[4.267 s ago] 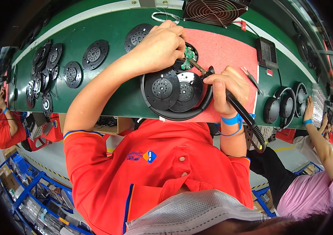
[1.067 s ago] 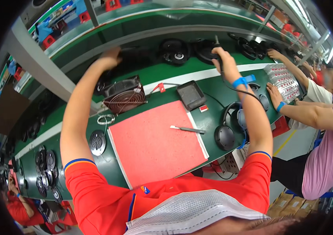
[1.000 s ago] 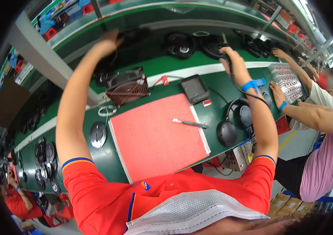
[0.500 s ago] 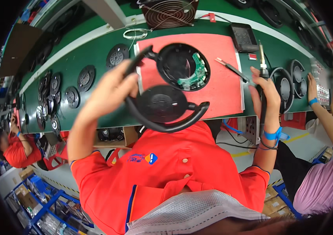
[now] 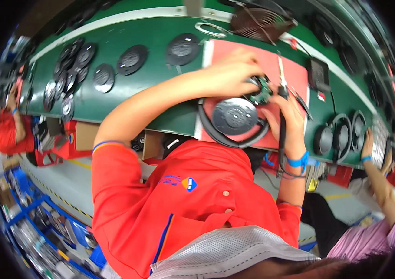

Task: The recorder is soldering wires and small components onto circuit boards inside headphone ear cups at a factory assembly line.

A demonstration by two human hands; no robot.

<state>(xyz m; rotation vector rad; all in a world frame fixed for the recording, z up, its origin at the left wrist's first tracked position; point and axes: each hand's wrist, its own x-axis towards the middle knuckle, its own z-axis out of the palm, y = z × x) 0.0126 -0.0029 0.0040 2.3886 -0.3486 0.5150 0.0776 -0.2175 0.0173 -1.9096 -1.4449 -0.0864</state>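
We see the left grip bent over the far ear cup of a pair of black headphones, its fingers blurred, so we cannot tell whether they pinch anything; the right grip is wrapped around a soldering iron, whose tip points up and away from us. Starting at the left of the green bench, we have a heap of round speaker plates, then three lying singly, the last just beside the pink mat. The headphones rest on that mat, headband curving toward the near edge. Their near ear cup shows a black disc face; in the far one a green circuit board shows uncovered. We judge this pair part-done: no speaker plate is seen over the board, and whether any joint is soldered we cannot make out. Tweezers lie at the mat's right edge, then a black tray, and lastly other headphones near a co-worker's hand.
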